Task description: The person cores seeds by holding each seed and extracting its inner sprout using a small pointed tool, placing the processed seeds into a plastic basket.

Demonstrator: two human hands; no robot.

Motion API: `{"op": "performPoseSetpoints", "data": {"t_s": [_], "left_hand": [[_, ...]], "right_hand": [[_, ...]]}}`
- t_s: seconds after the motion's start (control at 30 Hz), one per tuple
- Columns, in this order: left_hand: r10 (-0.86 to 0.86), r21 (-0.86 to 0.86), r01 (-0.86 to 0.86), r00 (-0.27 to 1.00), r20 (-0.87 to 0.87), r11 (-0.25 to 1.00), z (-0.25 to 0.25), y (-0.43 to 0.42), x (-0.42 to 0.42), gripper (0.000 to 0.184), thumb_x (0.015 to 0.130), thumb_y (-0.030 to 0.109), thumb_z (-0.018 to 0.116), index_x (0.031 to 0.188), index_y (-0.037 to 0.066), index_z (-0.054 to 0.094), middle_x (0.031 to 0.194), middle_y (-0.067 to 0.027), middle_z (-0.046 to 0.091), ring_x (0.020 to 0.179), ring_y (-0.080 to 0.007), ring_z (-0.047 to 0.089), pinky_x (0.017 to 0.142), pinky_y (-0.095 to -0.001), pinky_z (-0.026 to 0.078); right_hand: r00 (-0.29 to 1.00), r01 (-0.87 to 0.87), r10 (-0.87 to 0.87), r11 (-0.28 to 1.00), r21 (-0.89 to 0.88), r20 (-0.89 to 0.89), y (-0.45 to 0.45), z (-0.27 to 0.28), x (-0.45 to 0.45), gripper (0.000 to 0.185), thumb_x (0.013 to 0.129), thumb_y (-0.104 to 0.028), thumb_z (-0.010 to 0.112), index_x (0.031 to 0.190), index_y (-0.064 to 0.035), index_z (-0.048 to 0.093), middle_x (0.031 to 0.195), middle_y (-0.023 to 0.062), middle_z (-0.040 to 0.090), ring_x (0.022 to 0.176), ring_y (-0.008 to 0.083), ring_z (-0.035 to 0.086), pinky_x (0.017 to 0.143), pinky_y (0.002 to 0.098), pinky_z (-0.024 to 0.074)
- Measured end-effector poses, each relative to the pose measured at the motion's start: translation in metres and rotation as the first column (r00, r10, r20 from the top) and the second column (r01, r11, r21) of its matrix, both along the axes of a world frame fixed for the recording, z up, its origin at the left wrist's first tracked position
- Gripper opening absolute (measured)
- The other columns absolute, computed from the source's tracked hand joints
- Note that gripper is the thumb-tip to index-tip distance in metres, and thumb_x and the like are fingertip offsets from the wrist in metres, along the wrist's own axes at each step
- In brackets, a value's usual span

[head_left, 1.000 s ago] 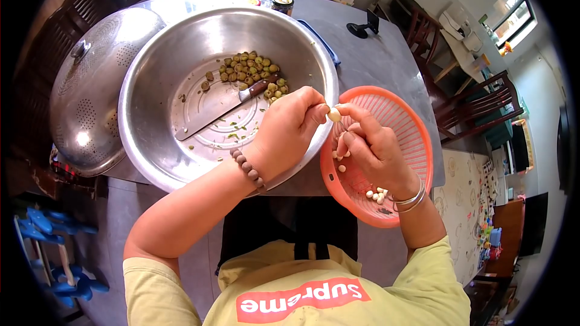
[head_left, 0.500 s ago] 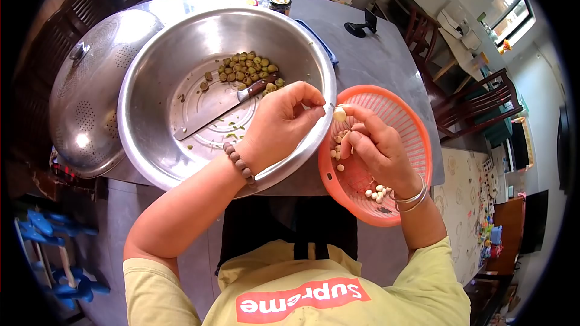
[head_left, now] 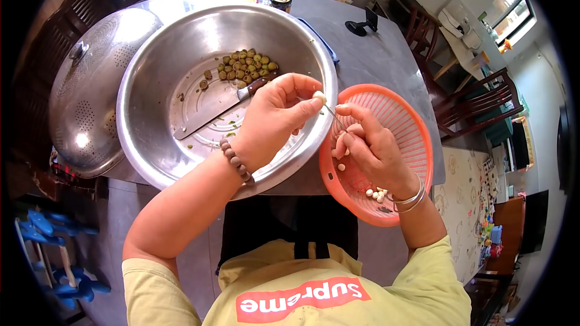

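Observation:
Between thumb and forefinger, my left hand (head_left: pixel 275 118) pinches a pale peeled lotus seed (head_left: pixel 319 96) above the basin's right rim. My right hand (head_left: pixel 377 154) is closed on a thin metal needle (head_left: pixel 334 116), which slants up towards that seed. Its curled fingers partly hide more pale seeds. Below the right hand is an orange plastic basket (head_left: pixel 423 145) with several white seeds (head_left: pixel 377 194) inside. To the left, a large steel basin (head_left: pixel 148 84) holds a pile of green-brown unpeeled seeds (head_left: pixel 244 65) and a knife (head_left: pixel 211 115) with a wooden handle.
A perforated steel lid (head_left: pixel 90 96) leans at the basin's left. On the grey table (head_left: pixel 386 54) stand a dark jar (head_left: pixel 281 3) and a black stand (head_left: pixel 362 24). A blue tray edge (head_left: pixel 320 39) shows behind the basin. Wooden chairs (head_left: pixel 477 99) surround the table.
The pale seed was beside my right fingertips and is now in my left pinch, farther left and higher. More of the needle shows between the hands.

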State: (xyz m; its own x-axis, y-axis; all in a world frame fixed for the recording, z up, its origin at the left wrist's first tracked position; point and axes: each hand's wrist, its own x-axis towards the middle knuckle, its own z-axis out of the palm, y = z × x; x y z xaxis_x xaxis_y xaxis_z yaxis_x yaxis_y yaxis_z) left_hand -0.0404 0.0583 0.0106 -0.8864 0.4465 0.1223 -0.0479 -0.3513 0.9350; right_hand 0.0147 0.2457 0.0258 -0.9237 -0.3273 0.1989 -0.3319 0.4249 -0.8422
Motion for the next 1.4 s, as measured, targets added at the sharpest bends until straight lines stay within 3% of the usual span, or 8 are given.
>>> {"op": "performPoseSetpoints", "data": {"t_s": [0.23,0.37,0.53,0.77,1.27,1.33,1.4], "left_hand": [[-0.008,-0.028,0.008,1.000,-0.004,1.000,0.0014,-0.0020,-0.0016,0.016,0.084,0.011,0.060,0.098,0.002,0.059,0.080,0.0012,0.059,0.058,-0.0012,0.044,0.050,-0.0154,0.034],[-0.024,-0.035,0.025,1.000,0.013,0.999,0.0010,-0.0024,-0.0013,0.017,0.085,0.012,0.058,0.099,0.003,0.059,0.082,-0.0009,0.061,0.058,-0.0019,0.044,0.050,-0.0157,0.035],[-0.140,0.078,0.127,0.971,0.196,0.989,-0.0016,-0.0029,-0.0043,0.019,0.089,0.018,0.053,0.100,0.004,0.060,0.082,-0.0030,0.061,0.058,-0.0032,0.044,0.050,-0.0161,0.036],[-0.182,0.092,0.166,0.960,0.211,0.982,-0.0035,-0.0031,-0.0054,0.019,0.090,0.018,0.052,0.101,0.004,0.059,0.080,-0.0022,0.061,0.058,-0.0029,0.043,0.050,-0.0160,0.036],[-0.082,0.036,0.078,0.990,0.118,0.996,-0.0014,-0.0013,-0.0037,0.016,0.087,0.015,0.057,0.098,0.004,0.058,0.080,-0.0021,0.061,0.057,-0.0022,0.043,0.051,-0.0159,0.036],[-0.017,-0.067,0.012,0.997,-0.081,0.998,-0.0022,0.0003,-0.0019,0.018,0.086,0.014,0.058,0.100,0.004,0.057,0.080,-0.0016,0.061,0.058,-0.0019,0.044,0.051,-0.0156,0.036],[-0.054,-0.146,0.032,0.987,-0.149,0.989,-0.0068,0.0014,-0.0019,0.020,0.085,0.015,0.059,0.102,0.003,0.057,0.081,0.0002,0.061,0.058,-0.0017,0.044,0.051,-0.0157,0.036]], "right_hand": [[0.997,-0.038,0.035,0.999,-0.034,-0.066,0.0000,0.0020,0.0013,0.036,0.086,0.001,0.042,0.121,-0.0019,0.041,0.057,0.0031,0.050,0.046,0.0102,0.050,0.045,0.0245,0.0410],[1.000,-0.012,0.014,0.999,-0.048,0.028,-0.0001,0.0076,0.0041,0.036,0.086,0.001,0.042,0.122,-0.0016,0.041,0.059,0.0014,0.050,0.047,0.0079,0.049,0.046,0.0228,0.0407],[0.999,-0.018,0.021,0.996,-0.082,0.030,0.0001,0.0054,0.0043,0.036,0.086,0.002,0.042,0.122,-0.0016,0.041,0.059,0.0010,0.049,0.048,0.0076,0.048,0.047,0.0229,0.0408],[0.998,-0.047,0.045,0.998,-0.041,-0.047,-0.0014,0.0061,0.0022,0.036,0.085,0.004,0.042,0.121,-0.0017,0.042,0.056,0.0013,0.045,0.046,0.0088,0.049,0.047,0.0238,0.0405],[0.999,-0.038,0.038,0.998,0.044,0.015,0.0006,0.0074,-0.0010,0.035,0.086,-0.001,0.044,0.122,-0.0028,0.042,0.057,0.0013,0.046,0.046,0.0086,0.049,0.046,0.0239,0.0403],[0.999,-0.037,0.035,0.998,0.055,0.029,0.0009,0.0073,-0.0012,0.036,0.087,-0.002,0.044,0.122,-0.0030,0.042,0.057,0.0016,0.046,0.046,0.0086,0.049,0.046,0.0239,0.0404],[0.999,-0.037,0.036,0.997,0.067,0.010,0.0017,0.0049,-0.0016,0.038,0.087,-0.002,0.044,0.124,-0.0033,0.040,0.057,0.0016,0.046,0.048,0.0084,0.049,0.048,0.0231,0.0411]]}}
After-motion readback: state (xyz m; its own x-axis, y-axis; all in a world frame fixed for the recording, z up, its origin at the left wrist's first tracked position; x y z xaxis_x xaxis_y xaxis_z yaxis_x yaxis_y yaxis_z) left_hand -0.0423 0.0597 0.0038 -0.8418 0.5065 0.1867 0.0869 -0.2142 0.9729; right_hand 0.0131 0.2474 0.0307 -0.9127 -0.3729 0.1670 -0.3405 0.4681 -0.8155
